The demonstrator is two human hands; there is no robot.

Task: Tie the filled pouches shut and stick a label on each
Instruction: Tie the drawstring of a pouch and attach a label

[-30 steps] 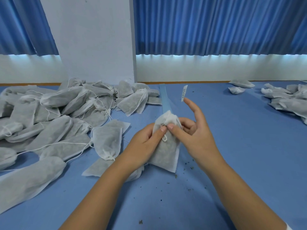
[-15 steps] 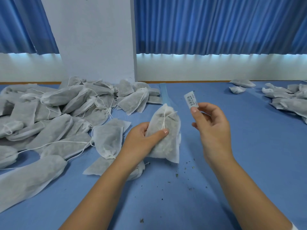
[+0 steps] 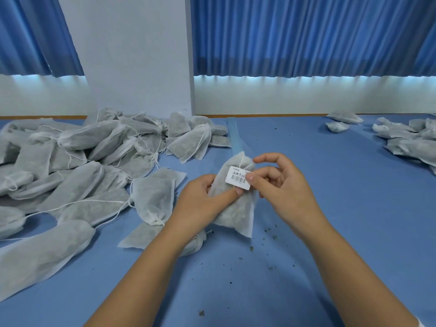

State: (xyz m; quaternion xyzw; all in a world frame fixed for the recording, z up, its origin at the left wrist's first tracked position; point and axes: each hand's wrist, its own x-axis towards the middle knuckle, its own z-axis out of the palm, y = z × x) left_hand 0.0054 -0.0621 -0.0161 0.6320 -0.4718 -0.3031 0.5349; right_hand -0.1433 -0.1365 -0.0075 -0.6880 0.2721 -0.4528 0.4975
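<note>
A filled white fabric pouch (image 3: 236, 208) with its neck tied by white string stands in the middle of the blue table. My left hand (image 3: 203, 199) grips it from the left, thumb across its front. A small white barcode label (image 3: 237, 177) lies against the pouch's upper front. My right hand (image 3: 280, 185) holds the label's right edge with thumb and forefinger, its other fingers loosely curled.
A big heap of filled pouches (image 3: 77, 161) with loose strings covers the left of the blue table (image 3: 330, 208). More pouches (image 3: 405, 140) lie at the far right. A blue backing strip (image 3: 234, 138) lies behind the held pouch. Dark crumbs (image 3: 271, 232) dot the table.
My right hand brought the label from the air beside the pouch down onto its upper front. My left hand kept hold of the pouch, now tilted slightly more upright.
</note>
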